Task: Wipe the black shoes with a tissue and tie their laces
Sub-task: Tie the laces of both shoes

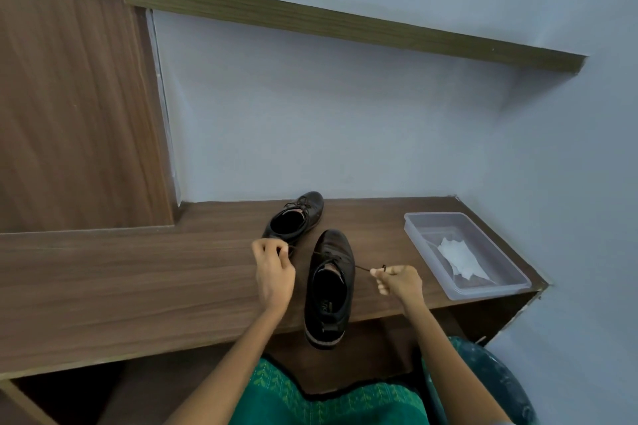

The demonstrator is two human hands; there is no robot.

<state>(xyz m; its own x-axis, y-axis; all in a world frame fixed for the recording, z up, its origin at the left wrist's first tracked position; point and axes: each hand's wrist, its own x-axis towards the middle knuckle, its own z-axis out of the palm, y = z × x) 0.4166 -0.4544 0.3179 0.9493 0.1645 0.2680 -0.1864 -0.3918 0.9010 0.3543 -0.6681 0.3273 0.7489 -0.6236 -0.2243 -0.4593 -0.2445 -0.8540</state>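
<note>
We see wood-grain matt desk point(138, 272), black leather-look shoes point(331, 283) with slight sheen, clear smooth plastic tray point(511, 281) at right holding crumpled white tissue point(459, 257).

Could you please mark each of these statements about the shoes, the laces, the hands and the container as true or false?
1. Both hands pull lace ends of the nearer shoe: left hand, right hand. True.
2. The tissue lies on the nearer shoe. False: it lies inside the clear container.
3. The farther shoe is on the desk. True.
4. The nearer shoe sits wholly on the desk. False: its heel overhangs the front edge.
</note>
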